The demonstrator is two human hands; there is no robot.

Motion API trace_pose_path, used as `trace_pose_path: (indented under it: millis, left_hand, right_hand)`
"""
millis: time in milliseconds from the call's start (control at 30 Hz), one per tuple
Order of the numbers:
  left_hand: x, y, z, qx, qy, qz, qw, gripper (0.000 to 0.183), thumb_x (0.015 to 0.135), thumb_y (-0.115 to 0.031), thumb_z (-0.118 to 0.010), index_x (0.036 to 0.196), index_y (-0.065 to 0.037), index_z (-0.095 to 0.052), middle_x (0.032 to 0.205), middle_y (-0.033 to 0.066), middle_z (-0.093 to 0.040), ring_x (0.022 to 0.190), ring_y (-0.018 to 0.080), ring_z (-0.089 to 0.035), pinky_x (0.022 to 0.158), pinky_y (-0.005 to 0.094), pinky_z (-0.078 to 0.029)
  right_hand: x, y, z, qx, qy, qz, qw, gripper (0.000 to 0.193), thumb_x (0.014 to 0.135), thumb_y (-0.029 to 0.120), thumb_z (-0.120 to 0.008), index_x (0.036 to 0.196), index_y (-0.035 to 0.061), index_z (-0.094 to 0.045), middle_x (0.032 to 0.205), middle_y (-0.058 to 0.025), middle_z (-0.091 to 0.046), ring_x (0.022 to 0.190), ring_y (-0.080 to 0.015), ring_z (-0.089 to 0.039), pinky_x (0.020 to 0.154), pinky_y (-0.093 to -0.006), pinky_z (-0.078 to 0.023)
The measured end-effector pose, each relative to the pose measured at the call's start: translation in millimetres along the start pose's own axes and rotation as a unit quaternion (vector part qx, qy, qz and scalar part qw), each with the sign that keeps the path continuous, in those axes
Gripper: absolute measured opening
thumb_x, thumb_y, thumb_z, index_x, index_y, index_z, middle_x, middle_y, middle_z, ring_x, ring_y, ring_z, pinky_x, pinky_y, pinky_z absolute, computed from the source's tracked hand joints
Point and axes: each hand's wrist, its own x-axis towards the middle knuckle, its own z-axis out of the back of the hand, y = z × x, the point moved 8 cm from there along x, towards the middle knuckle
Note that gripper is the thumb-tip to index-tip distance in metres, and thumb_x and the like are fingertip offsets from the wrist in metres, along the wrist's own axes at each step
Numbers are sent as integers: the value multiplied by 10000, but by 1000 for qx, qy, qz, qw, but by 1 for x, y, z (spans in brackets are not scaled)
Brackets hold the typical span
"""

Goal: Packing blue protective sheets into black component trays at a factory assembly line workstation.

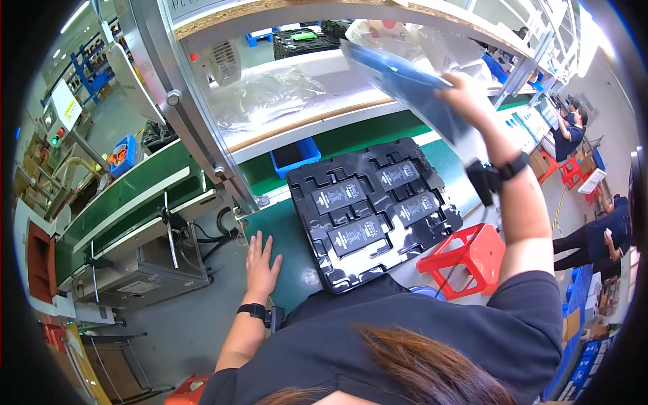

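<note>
My left hand [261, 263] lies flat with fingers spread on the green work surface [287, 260], just left of a black moulded tray [370, 209]. The tray holds several flat black rectangular parts with white labels in its pockets. My right hand [466, 94] is raised above the tray's far right side and grips a flat dark blue sheet or bag [405, 81] together with clear plastic film. Both wrists carry black bands.
A blue bin [295, 155] sits behind the tray under a wooden shelf [304, 13]. A red plastic stool [469, 253] stands at the right. A green conveyor [128, 196] runs at the left. Other people work at the far right.
</note>
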Motion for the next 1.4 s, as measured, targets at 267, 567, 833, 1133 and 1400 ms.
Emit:
trace_pose_path:
  millis: [267, 567, 833, 1133, 1400]
  left_hand:
    - [2, -10, 3, 3, 6, 18, 1000, 500, 850, -263, -536, 1316, -141, -400, 1460, 62, -202, 1341, 283, -185, 1034, 428, -262]
    - [3, -14, 0, 2, 3, 1, 1000, 492, 850, -233, -530, 1311, -118, -403, 1452, 70, -224, 1336, 290, -199, 1029, 419, -273]
    - [2, -5, -8, 17, -1, -11, 1000, 474, 823, -136, -518, 1274, -32, -416, 1450, 103, -215, 1338, 313, -178, 1063, 402, -215]
    - [-6, 4, -26, -128, -20, 121, 984, 581, 875, -137, -460, 1383, -35, -196, 1454, 158, -161, 1321, 344, -205, 1050, 395, -239]
    - [-7, 6, -30, -112, -25, 56, 992, 838, 757, -364, -626, 1387, -43, -177, 1432, 233, -150, 1313, 376, -204, 1052, 419, -226]
  right_hand:
    - [96, 40, -138, -68, 164, 96, 979, 554, 776, 368, -588, 1184, 1, -510, 1121, -230, -560, 1067, -340, -526, 918, -383, -406]
    - [41, -2, -89, 212, 147, 49, 965, 415, 864, 360, -525, 1124, 39, -562, 1027, -122, -610, 954, -204, -575, 824, -302, -438]
    - [-18, -53, -146, 61, 213, 14, 975, 237, 767, 233, -576, 911, 73, -674, 861, -141, -654, 837, -285, -621, 762, -368, -474]
    - [-22, -49, -118, 156, 47, 103, 981, 255, 746, 127, -532, 967, 82, -650, 865, -175, -621, 835, -325, -597, 763, -392, -467]
    - [-3, -13, -123, 194, 76, 122, 970, 291, 805, 186, -538, 1047, 33, -593, 881, -216, -606, 858, -357, -583, 775, -428, -447]
